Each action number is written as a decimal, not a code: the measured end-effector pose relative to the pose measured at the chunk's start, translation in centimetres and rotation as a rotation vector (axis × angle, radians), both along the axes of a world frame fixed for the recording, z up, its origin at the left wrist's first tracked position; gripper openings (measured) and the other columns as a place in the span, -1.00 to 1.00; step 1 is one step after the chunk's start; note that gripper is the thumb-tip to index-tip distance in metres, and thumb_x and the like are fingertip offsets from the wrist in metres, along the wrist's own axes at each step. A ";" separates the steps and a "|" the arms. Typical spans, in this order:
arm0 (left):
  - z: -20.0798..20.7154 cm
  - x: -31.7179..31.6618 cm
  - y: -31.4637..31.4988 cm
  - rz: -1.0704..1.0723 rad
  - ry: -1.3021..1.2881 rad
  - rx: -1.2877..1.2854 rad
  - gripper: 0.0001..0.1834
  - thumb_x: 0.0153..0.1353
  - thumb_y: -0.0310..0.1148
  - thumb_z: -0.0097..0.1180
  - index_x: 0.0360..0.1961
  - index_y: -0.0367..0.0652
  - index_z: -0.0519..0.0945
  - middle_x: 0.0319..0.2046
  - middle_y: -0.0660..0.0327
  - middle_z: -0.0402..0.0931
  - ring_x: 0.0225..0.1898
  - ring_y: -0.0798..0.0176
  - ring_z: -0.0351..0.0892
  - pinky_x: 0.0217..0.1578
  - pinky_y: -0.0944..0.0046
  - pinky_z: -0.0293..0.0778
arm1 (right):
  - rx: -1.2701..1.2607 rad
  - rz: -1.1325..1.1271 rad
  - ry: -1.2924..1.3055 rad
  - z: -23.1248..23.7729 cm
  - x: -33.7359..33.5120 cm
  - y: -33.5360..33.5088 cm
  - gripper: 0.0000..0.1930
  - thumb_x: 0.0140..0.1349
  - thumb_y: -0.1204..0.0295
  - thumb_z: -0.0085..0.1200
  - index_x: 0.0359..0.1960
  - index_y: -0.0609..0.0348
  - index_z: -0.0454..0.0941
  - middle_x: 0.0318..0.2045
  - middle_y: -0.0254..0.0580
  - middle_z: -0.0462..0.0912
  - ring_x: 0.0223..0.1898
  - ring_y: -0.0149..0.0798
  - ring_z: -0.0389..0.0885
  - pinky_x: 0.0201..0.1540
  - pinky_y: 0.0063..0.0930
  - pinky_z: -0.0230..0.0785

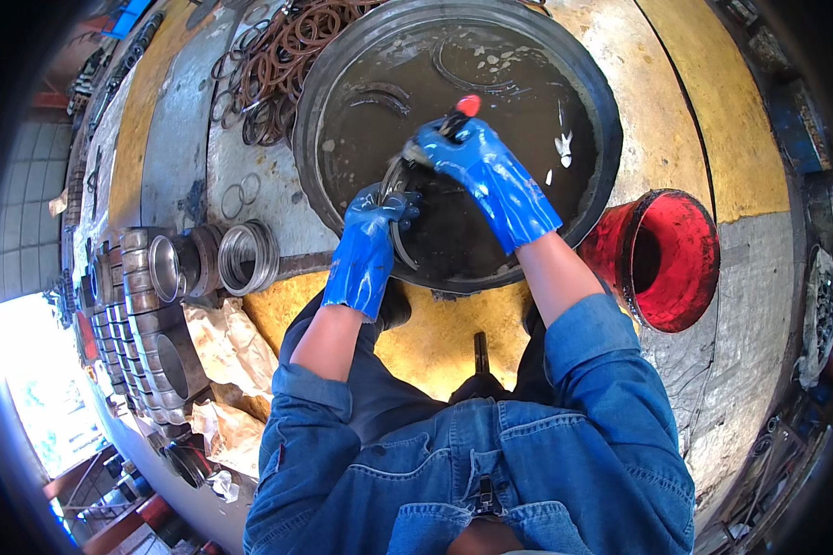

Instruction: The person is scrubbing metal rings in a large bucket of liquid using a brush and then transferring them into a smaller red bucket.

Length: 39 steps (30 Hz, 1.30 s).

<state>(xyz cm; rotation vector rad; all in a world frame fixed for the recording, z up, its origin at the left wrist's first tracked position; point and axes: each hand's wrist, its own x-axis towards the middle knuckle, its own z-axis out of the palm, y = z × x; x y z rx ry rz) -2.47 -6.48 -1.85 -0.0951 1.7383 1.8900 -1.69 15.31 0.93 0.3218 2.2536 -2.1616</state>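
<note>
Both of my hands wear blue rubber gloves and work over a large round black basin [602, 111] filled with dark murky liquid. My left hand [372, 231] grips a thin metal ring [396, 242] at the basin's near side, the ring standing on edge. My right hand [472, 157] holds a red-handled brush [463, 109] against the upper part of that ring. A few more rings lie sunk in the liquid toward the far side.
A red bucket [680, 231] stands right of the basin. A heap of brown and dark rings [278, 65] lies at the far left. Shiny metal cylinder sleeves [167, 268] and crumpled brown paper [227, 347] sit at my left, on a yellow and grey painted floor.
</note>
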 end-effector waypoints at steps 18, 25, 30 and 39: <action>1.9 0.1 1.5 -0.051 -0.015 -0.070 -0.68 0.25 -0.49 0.20 0.03 -0.34 0.60 -0.21 0.09 0.72 -0.31 0.26 0.68 -0.27 0.34 0.57 | 0.191 -0.233 -0.257 -1.7 -0.4 2.9 -0.67 0.17 0.19 0.23 -0.30 0.26 0.71 -0.48 -0.06 0.71 -0.40 -0.28 0.68 -0.25 -0.33 0.49; 4.7 -0.2 4.3 -0.251 -0.303 0.046 -0.63 0.37 -0.30 0.11 0.11 -0.29 0.58 -0.20 0.14 0.70 -0.45 0.44 0.47 -0.36 0.43 0.41 | 0.318 -0.393 -0.460 -5.5 0.6 7.5 -0.66 0.15 0.18 0.21 -0.34 0.28 0.71 -0.48 -0.11 0.74 -0.41 -0.27 0.71 -0.28 -0.35 0.51; 2.5 1.4 5.3 -0.221 -0.148 0.223 -0.64 0.37 -0.35 0.16 0.12 -0.31 0.57 -0.19 0.07 0.70 -0.37 0.34 0.56 -0.24 0.33 0.51 | 0.155 -0.595 -0.237 -1.8 2.2 8.9 -0.66 0.19 0.19 0.25 -0.26 0.28 0.73 -0.41 -0.08 0.76 -0.33 -0.30 0.72 -0.11 -0.36 0.54; 2.8 0.3 2.8 -0.104 -0.170 0.048 -0.59 0.42 -0.23 0.10 0.15 -0.31 0.53 -0.10 0.07 0.70 -0.28 0.27 0.63 -0.22 0.27 0.58 | -0.139 -0.459 -0.032 1.1 4.0 7.9 -0.71 0.23 0.24 0.24 -0.24 0.26 0.73 -0.37 -0.14 0.76 -0.31 -0.33 0.70 -0.13 -0.38 0.54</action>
